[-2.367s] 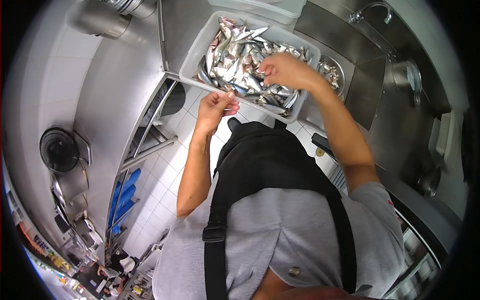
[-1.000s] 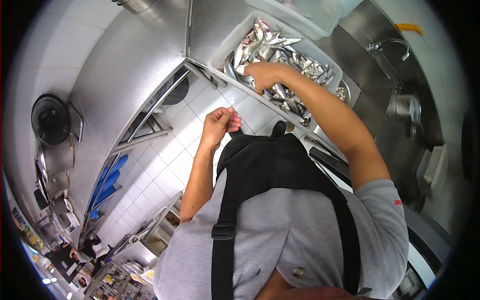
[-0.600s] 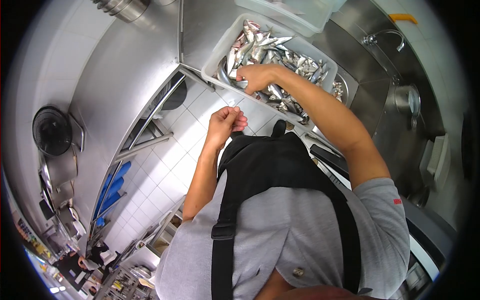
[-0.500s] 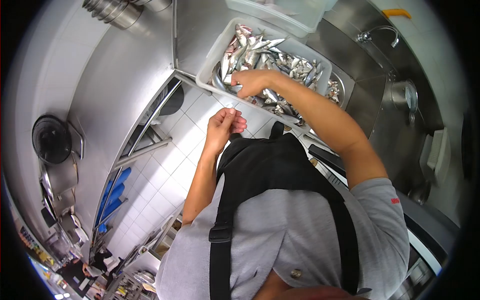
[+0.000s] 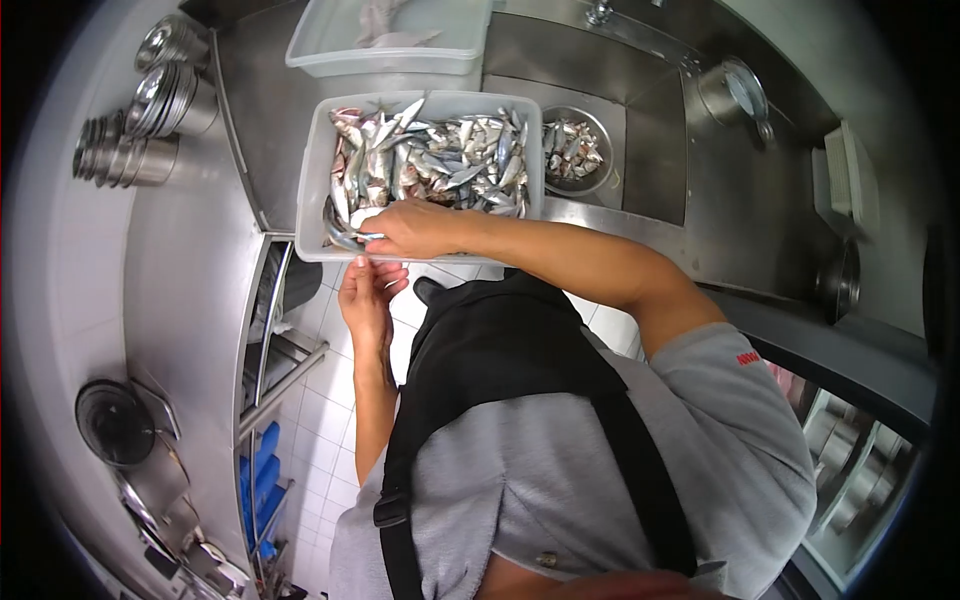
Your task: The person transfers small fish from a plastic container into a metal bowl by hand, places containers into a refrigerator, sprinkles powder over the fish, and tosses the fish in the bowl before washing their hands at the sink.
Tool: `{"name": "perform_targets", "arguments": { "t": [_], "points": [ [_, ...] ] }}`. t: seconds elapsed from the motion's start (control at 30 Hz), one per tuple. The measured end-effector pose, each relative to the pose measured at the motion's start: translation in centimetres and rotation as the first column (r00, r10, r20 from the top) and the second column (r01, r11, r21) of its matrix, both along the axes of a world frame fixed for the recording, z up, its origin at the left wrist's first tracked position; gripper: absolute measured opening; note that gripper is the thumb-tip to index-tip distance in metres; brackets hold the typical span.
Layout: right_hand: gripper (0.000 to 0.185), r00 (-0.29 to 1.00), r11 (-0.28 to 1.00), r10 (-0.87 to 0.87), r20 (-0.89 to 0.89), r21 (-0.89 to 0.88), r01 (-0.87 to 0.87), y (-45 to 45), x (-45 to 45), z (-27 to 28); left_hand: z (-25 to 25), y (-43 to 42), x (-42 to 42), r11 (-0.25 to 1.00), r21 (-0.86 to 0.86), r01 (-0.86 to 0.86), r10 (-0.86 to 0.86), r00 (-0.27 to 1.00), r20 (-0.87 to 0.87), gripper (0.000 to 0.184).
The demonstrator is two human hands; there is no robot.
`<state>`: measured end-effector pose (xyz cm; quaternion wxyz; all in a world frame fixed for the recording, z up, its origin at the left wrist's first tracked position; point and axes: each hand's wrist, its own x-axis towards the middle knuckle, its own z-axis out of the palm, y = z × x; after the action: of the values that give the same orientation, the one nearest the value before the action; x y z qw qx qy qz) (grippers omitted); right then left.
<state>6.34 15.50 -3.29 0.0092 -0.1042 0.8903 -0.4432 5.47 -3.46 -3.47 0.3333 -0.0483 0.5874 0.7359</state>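
A translucent plastic bin [image 5: 310, 180] full of small silver fish [image 5: 465, 165] stands in front of me. My right hand [image 5: 415, 230] reaches over its near wall into the front left corner. The fingers are closed around a small silver fish [image 5: 370, 237], mostly hidden by the hand. My left hand [image 5: 370, 290] is just outside the near wall, below the rim, with the thumb up close to it. Its fingers are loosely bent and apart, and nothing shows in them.
Right of the bin, a round metal bowl [image 5: 609, 160] holds fish pieces. Behind stands a second plastic bin [image 5: 385, 65] with pale contents. Stacked metal pots [image 5: 185, 100] stand at upper left, a steel counter [image 5: 180, 260] runs along the left, and a sink area [image 5: 650, 150] lies right.
My view has turned, so the bin now appears further left and squarer to me. My left hand has come closer to its near rim. My right hand stays at the front left corner.
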Motion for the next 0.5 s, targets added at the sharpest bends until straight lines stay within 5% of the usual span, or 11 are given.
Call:
{"name": "perform_targets", "arguments": {
  "t": [0.13,0.27,0.3,0.5],
  "points": [
    [0.032,0.99,0.984,-0.118,-0.08,-0.144,0.105,-0.2,0.0,-0.4,0.2,0.2,0.1,1.0,-0.024,-0.004,0.004,1.0,-0.017,0.034],
    [0.033,0.93,0.897,-0.366,0.04,-0.249,0.364,-0.1,-0.2,-0.3,0.0,0.3,0.4,1.0,-0.026,-0.007,0.006,1.0,-0.025,0.035],
    [0.036,0.884,0.865,-0.452,-0.114,-0.299,0.404,-0.2,-0.4,-0.5,0.1,0.3,0.5,1.0,-0.024,-0.011,0.011,1.0,-0.026,0.035],
    [0.036,0.831,0.744,-0.556,0.018,-0.435,0.508,1.6,-1.8,-0.6,-0.6,0.3,0.6,0.999,-0.034,-0.007,0.006,0.999,-0.048,0.035]
  ]
}}
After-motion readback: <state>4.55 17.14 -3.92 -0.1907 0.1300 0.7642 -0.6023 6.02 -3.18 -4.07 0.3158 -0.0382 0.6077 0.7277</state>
